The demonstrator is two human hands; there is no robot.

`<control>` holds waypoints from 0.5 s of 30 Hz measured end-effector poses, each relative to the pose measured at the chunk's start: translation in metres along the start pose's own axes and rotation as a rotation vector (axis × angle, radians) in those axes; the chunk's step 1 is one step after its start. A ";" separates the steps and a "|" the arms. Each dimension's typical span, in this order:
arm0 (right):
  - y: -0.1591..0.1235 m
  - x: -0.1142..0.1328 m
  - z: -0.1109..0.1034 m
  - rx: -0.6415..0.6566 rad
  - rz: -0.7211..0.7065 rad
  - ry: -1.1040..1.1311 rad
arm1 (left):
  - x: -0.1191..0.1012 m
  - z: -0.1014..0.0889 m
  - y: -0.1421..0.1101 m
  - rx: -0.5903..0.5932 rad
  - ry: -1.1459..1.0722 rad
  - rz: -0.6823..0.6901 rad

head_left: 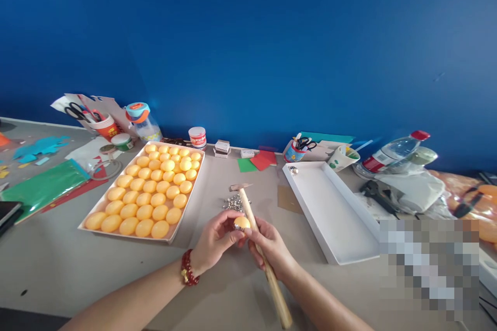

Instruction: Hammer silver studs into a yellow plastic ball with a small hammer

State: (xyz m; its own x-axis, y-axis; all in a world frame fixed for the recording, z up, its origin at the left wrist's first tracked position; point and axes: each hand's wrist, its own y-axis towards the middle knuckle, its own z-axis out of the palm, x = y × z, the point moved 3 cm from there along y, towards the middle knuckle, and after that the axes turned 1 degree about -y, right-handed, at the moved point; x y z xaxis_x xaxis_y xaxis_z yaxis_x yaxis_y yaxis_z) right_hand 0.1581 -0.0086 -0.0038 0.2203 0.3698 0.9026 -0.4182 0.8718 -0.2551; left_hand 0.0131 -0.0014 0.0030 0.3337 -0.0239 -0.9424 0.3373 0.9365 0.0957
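Note:
My left hand point(213, 238) is closed around an orange ball point(242, 222), its lower side edged with small shiny silver pieces. A hammer point(276, 295) with a wooden handle is gripped in my right hand point(274, 251); its metal head points away from me. The right fingertips also come close to the ball, and I cannot tell whether they touch it. Just beyond my hands lies a pile of small silver metal pieces point(233, 202), partly behind the hammer. To the left, a shallow box point(171, 238) holds rows of similar orange balls point(144, 212).
On the right stands a long white tray point(334, 217) with a small silver item point(293, 169) in its far corner. Red paper point(264, 159), a pen cup point(294, 151) and a jar point(198, 137) line the wall. Bottles point(396, 152) stand at the back right.

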 end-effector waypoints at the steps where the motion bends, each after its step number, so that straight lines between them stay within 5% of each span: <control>1: 0.000 -0.001 0.000 -0.010 0.000 -0.009 | 0.000 0.000 0.000 -0.005 0.010 -0.006; 15: 0.001 -0.003 -0.004 0.000 -0.034 -0.006 | 0.002 -0.001 -0.004 0.018 0.112 0.098</control>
State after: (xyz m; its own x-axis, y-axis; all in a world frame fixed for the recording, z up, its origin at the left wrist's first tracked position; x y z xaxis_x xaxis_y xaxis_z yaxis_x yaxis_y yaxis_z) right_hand 0.1609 -0.0077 -0.0086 0.2292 0.3378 0.9129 -0.4104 0.8840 -0.2241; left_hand 0.0109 -0.0050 0.0003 0.2660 0.1070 -0.9580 0.3246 0.9259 0.1935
